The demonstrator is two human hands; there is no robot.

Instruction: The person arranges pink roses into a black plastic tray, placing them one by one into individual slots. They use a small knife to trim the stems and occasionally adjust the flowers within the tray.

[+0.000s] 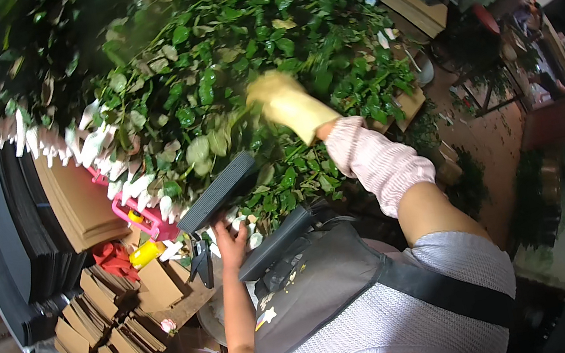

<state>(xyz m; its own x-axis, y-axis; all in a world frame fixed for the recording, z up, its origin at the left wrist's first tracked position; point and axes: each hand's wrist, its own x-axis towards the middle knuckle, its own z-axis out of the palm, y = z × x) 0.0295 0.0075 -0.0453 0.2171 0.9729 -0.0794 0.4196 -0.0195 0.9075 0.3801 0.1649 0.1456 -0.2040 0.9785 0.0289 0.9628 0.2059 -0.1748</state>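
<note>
My left hand [232, 245], bare, is by pale sleeved flower heads [255, 238], just below a dark ribbed bar [216, 192]. Some of its fingers point up towards the bar; whether they grip anything is not clear. My right hand [274, 95] wears a pale yellow glove and lies over green leafy stems [234, 66], its fingers blurred and partly lost against the leaves. A row of flower heads in white sleeves [90, 148] edges the leafy pile on the left. A dark padded edge [277, 242] runs between the pile and my apron [317, 278].
Stacked dark sheets [18, 223] and brown cardboard [76, 196] stand at left, near a pink plastic frame [154, 222], a yellow container [147, 253] and red cloth [114, 260]. Folded cardboard [113, 342] lies lower left. Cartons [413, 0] and fallen leaves are at right.
</note>
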